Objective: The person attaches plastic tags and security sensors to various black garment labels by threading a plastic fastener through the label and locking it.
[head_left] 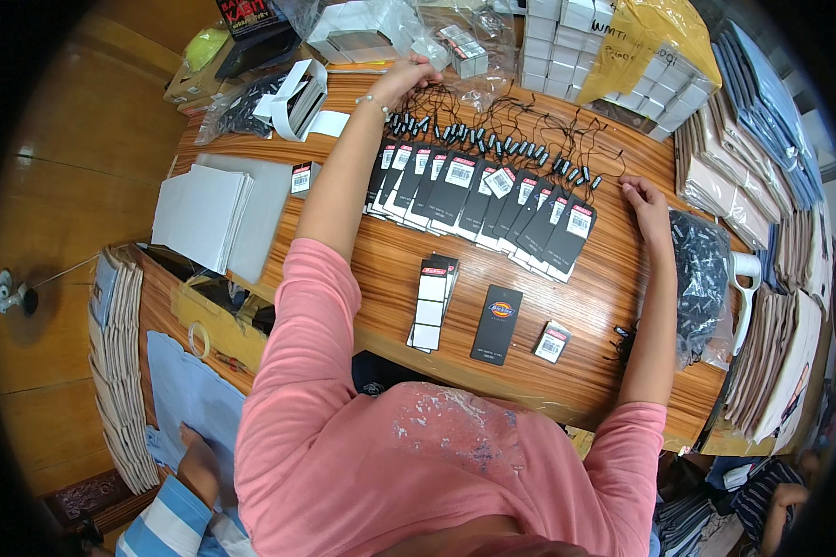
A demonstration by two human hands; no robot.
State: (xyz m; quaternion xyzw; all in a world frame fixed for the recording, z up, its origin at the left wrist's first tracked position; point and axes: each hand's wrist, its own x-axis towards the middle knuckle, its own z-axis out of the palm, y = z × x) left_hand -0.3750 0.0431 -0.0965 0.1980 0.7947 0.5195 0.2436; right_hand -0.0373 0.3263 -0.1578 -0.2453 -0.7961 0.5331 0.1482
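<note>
My left hand point(407, 79) reaches to the far left end of a row of hang tags point(460, 181), its fingers closed at the black strings point(492, 110). At the row's right end my right hand point(645, 200) has its fingertips pinched together around what looks like the end of a string. The tags are black with white barcode stickers and overlap in a fanned row, their strings and small dark toggles lying beyond them. Nearer me lie a small stack of label strips point(430, 302), a single black tag point(497, 323) and a small stack of barcode stickers point(553, 342).
White boxes point(567, 56) under yellow plastic stand at the back right. On the right are a bag of black string fasteners point(699, 278), a white tape dispenser point(745, 288) and folded bagged garments point(734, 167). White paper sheets point(200, 209) lie left. A person's arm point(199, 469) shows lower left.
</note>
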